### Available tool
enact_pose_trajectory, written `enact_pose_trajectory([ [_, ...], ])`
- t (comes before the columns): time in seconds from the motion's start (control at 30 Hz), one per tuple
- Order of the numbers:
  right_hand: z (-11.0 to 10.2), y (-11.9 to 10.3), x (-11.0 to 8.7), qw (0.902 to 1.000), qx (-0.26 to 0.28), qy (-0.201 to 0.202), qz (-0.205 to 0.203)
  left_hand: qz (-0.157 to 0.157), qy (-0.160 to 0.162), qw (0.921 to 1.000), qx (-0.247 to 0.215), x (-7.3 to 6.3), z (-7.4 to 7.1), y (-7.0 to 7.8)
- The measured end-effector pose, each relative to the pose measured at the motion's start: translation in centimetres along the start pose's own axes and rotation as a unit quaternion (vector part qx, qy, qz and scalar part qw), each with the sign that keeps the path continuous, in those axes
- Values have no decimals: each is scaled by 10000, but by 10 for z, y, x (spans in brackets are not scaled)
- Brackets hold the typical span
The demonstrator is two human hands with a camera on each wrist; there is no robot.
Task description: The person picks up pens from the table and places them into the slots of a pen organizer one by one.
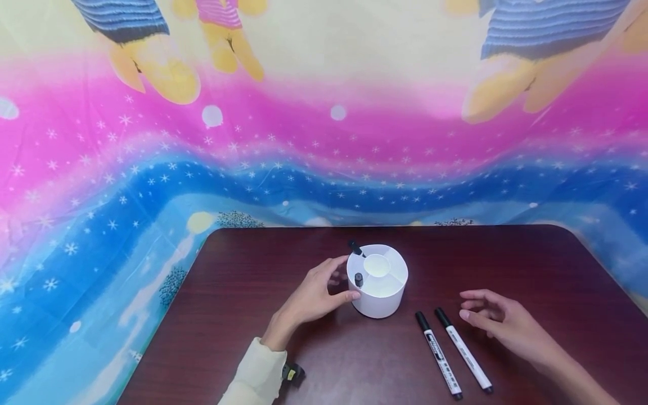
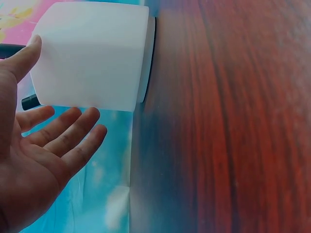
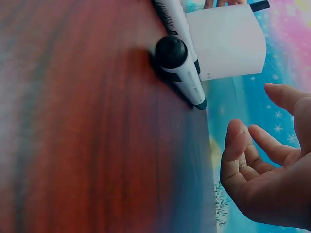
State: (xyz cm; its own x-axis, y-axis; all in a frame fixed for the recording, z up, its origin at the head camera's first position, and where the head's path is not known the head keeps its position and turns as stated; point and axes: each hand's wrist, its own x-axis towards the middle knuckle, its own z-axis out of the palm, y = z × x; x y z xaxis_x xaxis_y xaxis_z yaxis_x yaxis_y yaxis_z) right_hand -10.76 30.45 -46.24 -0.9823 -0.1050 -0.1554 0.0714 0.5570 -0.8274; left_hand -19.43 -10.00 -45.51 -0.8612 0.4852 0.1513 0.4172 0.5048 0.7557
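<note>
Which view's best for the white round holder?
Head: it looks down into the white round holder, so the inner dividers, central cup and two black-ended items show. Left wrist gives only the outer wall and dark-edged base, no interior. Right wrist also gives just the outer wall, with a marker overlapping near its base.

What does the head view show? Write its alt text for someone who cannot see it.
A person's left grip touches a round white divided holder with two black ends showing. The empty right grip hovers beside two black-capped white markers on a dark-red table, before a snowflake-patterned backdrop.
</note>
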Motion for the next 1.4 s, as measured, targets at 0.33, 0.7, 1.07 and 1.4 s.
enact_pose_trajectory([
  [0.33, -2, 11, -8, 9995, -184, -172, 204, -48, -82, 9999, 119, -1, 1, -1],
  [0.7, -1, 7, -10, 9986, -416, -94, 309, 99, -180, 9998, -6, 10, -3, 1],
  [1.07, 9, 4, -11, 9988, -415, -88, 224, -10, -147, 9999, -47, 4, -2, -2],
  [1.4, 13, 7, -14, 9989, -423, -46, 187, -37, -127, 9999, 49, 3, -2, 1],
])
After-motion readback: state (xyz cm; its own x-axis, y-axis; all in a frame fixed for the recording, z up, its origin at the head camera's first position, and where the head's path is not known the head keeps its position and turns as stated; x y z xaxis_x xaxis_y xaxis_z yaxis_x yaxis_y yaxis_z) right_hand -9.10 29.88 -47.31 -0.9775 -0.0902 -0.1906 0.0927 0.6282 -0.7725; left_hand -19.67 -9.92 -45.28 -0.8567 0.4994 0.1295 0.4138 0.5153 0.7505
